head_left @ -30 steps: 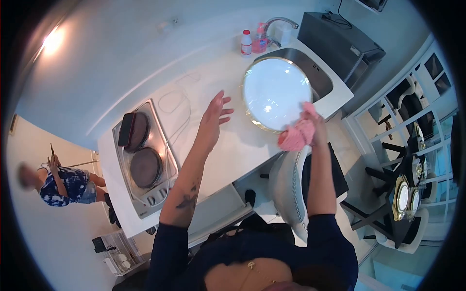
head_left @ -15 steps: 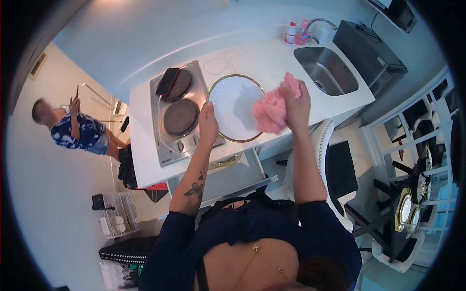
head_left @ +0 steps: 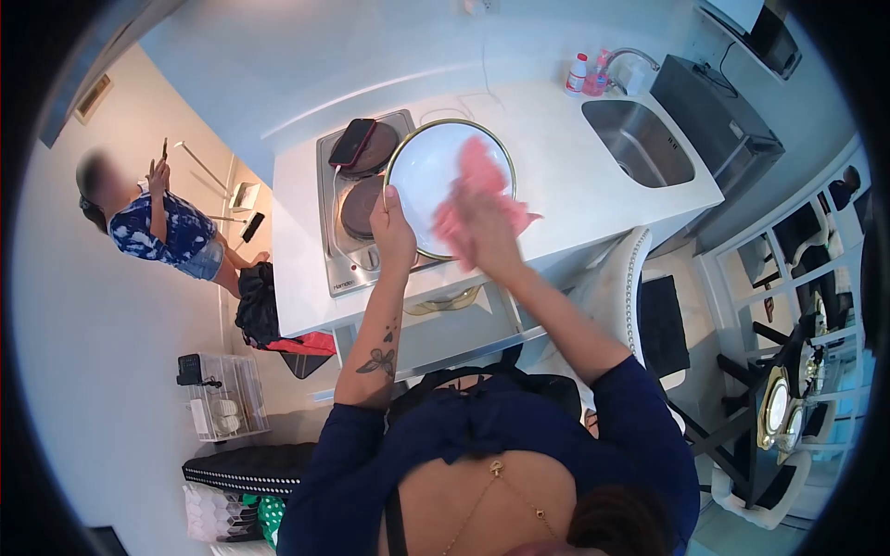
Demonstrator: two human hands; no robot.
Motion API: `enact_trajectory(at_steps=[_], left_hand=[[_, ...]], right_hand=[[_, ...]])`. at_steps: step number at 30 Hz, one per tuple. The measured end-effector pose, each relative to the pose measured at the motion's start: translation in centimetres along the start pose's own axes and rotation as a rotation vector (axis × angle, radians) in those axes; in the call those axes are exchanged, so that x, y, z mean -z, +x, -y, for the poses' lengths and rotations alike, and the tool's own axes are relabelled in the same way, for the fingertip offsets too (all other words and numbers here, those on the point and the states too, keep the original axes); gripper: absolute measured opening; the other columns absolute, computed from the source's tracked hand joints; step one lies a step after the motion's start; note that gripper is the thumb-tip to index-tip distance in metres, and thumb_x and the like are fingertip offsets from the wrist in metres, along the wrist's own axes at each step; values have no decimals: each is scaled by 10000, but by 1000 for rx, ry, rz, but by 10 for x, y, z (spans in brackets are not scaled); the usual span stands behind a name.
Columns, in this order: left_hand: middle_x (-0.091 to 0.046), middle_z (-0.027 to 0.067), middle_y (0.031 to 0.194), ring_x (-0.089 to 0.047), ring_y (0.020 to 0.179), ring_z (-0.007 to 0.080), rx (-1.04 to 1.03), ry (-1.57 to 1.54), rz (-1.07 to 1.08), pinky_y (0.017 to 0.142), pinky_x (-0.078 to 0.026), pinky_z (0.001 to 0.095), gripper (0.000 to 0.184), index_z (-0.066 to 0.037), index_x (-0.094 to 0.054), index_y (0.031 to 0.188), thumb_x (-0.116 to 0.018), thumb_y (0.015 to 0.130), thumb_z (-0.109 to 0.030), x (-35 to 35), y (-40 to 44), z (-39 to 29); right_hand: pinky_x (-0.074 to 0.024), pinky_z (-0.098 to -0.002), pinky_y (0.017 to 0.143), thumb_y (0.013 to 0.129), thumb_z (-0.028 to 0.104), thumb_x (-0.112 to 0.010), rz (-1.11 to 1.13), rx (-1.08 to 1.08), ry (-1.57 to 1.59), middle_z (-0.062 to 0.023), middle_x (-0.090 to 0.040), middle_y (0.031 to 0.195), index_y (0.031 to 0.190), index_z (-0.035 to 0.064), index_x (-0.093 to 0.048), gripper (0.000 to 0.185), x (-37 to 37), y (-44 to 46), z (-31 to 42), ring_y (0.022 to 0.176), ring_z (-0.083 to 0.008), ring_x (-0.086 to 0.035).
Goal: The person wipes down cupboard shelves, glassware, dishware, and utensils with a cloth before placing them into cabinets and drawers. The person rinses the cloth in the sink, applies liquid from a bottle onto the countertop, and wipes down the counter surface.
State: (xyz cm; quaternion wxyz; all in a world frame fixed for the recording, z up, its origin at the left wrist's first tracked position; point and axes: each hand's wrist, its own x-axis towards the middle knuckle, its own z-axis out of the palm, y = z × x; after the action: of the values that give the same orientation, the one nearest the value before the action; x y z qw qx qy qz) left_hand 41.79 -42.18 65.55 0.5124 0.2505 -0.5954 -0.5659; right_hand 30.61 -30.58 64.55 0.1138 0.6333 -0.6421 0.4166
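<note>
A round white plate with a gold rim (head_left: 422, 176) is held up above the counter, between the stove and the sink. My left hand (head_left: 394, 232) grips its left edge, thumb over the rim. Bunched in my right hand (head_left: 489, 232) is a pink cloth (head_left: 480, 165), pressed against or just over the plate's face; motion blurs the fingers. Beneath the plate, an open drawer (head_left: 482, 324) shows gold-edged dishware (head_left: 445, 301) inside.
A phone (head_left: 353, 144) lies on the two-burner electric stove (head_left: 328, 241). Bottles (head_left: 577, 74) stand by the sink (head_left: 640, 139). A white chair (head_left: 616, 278) is at the counter's right front. Another person (head_left: 153, 222) stands at left, holding a phone.
My right hand has swept the cloth leftward, from the plate's right edge across its face. The plate is tilted more toward me. The whole view has shifted slightly.
</note>
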Motion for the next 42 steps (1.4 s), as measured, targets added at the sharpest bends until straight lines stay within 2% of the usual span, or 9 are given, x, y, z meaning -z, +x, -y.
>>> enact_trajectory(at_steps=[10, 13, 17, 18, 25, 34, 36, 38, 42], left_hand=[[-489, 36, 661, -456, 650, 103, -54, 143, 69, 584, -375, 286, 494, 38, -572, 944, -348, 967, -401, -19, 12, 4], [-563, 50, 729, -520, 713, 112, 145, -308, -24, 654, -429, 271, 493, 53, -580, 936, -358, 967, -387, -13, 21, -9], [-616, 95, 858, -564, 767, 134, 55, -166, -192, 693, -447, 254, 509, 64, -571, 994, -340, 972, -388, 2, 27, -6], [-616, 95, 858, -564, 767, 134, 53, -164, -205, 693, -447, 254, 509, 64, -571, 994, -340, 972, -388, 4, 25, -11], [-603, 84, 842, -540, 802, 119, 24, 6, -75, 710, -433, 249, 516, 53, -582, 985, -336, 970, -400, 3, 24, -11], [-605, 107, 925, -565, 832, 145, 79, -228, -233, 742, -455, 256, 522, 42, -563, 1027, -374, 951, -438, 37, 38, -15], [-606, 114, 922, -569, 836, 151, 56, -185, -251, 727, -465, 256, 522, 38, -565, 1036, -380, 947, -443, 40, 37, -19], [-604, 120, 940, -574, 850, 164, 201, -135, -232, 722, -482, 276, 451, 43, -548, 1063, -467, 930, -380, 40, 32, -29], [-594, 124, 973, -578, 867, 177, 210, -219, -142, 740, -497, 307, 416, 37, -509, 1118, -572, 888, -303, 20, 13, -24]], right_hand=[[-353, -391, 983, 798, 124, -558, -290, -1, 60, -212, -324, 1386, 1333, -28, -326, 602, -12, 80, 34, 1216, -365, -396], [-374, -396, 961, 768, 95, -585, -183, 8, 188, -207, -347, 1365, 1312, -24, -353, 604, -18, 45, 46, 1205, -353, -411], [-401, -420, 916, 731, 96, -619, -74, 264, 4, -197, -462, 1249, 1206, -5, -466, 509, -23, 16, -21, 1125, -342, -470], [-403, -429, 900, 735, 97, -613, -65, 28, 9, -184, -514, 1167, 1126, 2, -522, 412, -7, 27, -24, 1079, -344, -489], [-374, -414, 936, 748, 141, -621, -326, 138, 19, -160, -533, 1125, 1154, -13, -521, 446, -14, 114, -4, 1050, -332, -495], [-374, -403, 888, 691, 189, -647, 165, 305, 4, -77, -533, 1066, 996, 87, -570, 332, -8, 34, 6, 984, -297, -507], [-396, -394, 860, 701, 192, -640, -14, 318, 21, -84, -538, 1019, 972, 97, -572, 295, 3, 36, -24, 954, -284, -513], [-416, -356, 832, 807, 259, -594, -326, -104, 274, -71, -558, 1006, 896, 87, -579, 194, 18, 43, -28, 909, -232, -530], [-444, -340, 873, 887, 339, -512, -344, -458, 1306, -73, -554, 1078, 1033, 79, -552, 301, 44, 73, -27, 1007, -206, -533]])
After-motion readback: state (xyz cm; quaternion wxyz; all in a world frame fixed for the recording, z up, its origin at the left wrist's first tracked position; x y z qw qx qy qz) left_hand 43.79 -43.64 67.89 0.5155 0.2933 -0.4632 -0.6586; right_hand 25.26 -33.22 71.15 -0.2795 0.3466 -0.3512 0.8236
